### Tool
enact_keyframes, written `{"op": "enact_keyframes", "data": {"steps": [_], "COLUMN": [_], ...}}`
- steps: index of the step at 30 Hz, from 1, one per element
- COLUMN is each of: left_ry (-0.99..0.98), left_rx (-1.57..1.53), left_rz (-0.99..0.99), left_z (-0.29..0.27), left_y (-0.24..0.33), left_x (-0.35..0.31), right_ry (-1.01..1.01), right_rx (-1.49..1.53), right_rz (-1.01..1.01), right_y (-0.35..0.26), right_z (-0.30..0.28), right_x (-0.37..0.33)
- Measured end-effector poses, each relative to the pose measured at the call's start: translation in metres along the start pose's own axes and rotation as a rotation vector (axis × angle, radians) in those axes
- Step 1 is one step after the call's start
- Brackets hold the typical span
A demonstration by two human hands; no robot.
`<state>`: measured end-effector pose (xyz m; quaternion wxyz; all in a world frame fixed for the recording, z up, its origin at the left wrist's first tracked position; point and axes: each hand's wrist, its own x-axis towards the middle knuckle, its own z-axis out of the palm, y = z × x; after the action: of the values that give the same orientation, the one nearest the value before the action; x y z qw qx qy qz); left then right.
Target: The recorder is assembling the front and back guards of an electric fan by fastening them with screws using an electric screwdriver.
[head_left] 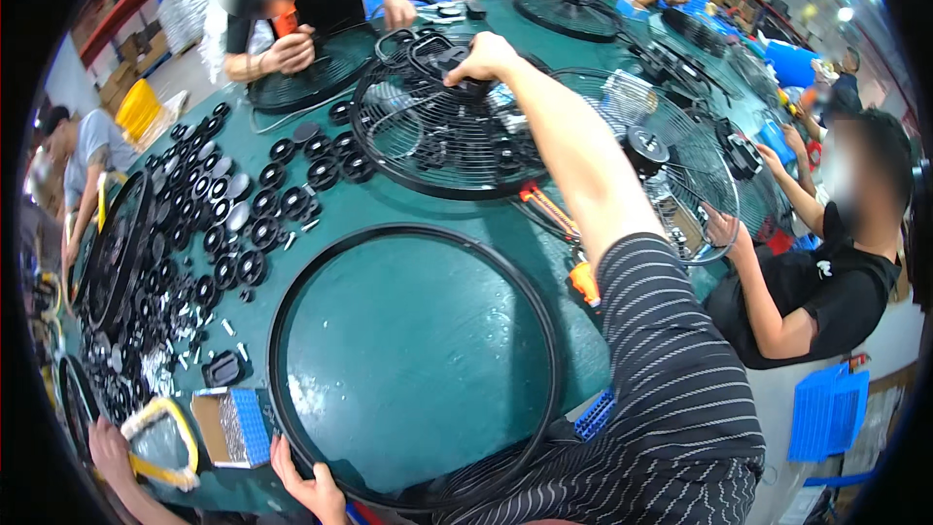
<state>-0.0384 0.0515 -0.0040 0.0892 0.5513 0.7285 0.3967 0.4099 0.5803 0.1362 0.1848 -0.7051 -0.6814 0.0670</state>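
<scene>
A large black ring (554, 331) lies before me on the green table. My left hand (309, 488) is closed at its near left rim, fingers outside and thumb inside. My right arm, in a striped sleeve, stretches far across the table. At its end my right hand (483, 58) is closed on a black plastic housing (437, 53), fingers bent over its edge; the fingertips are partly hidden. The housing sits above a round black fan grille (437, 175) with small parts and wire loops on it.
Many round black caps (264, 233) and loose screws spread over the left. A cardboard box (216, 428) of small metal pieces stands near my left hand. An orange-handled tool (583, 282) lies right of the ring. Co-workers handle grilles at the far side and right (680, 175).
</scene>
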Motion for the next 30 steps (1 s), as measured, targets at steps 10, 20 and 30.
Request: {"op": "enact_keyframes", "data": {"steps": [10,20,30], "left_ry": [0.086,0.136,0.149], "left_rx": [-0.025,-0.019,-0.012], "left_rz": [0.004,-0.014,0.040], "left_z": [-0.004,-0.009,-0.016], "left_y": [0.000,-0.004,-0.011], "left_x": [0.001,-0.001,0.001], "right_ry": [0.149,0.141,-0.078], "right_rx": [0.068,0.430,0.424], "right_rz": [-0.372,-0.815,-0.758], "right_y": [-0.029,-0.195,-0.448], "right_z": [-0.020,-0.039,0.105], "right_x": [-0.057,-0.103,-0.098]}}
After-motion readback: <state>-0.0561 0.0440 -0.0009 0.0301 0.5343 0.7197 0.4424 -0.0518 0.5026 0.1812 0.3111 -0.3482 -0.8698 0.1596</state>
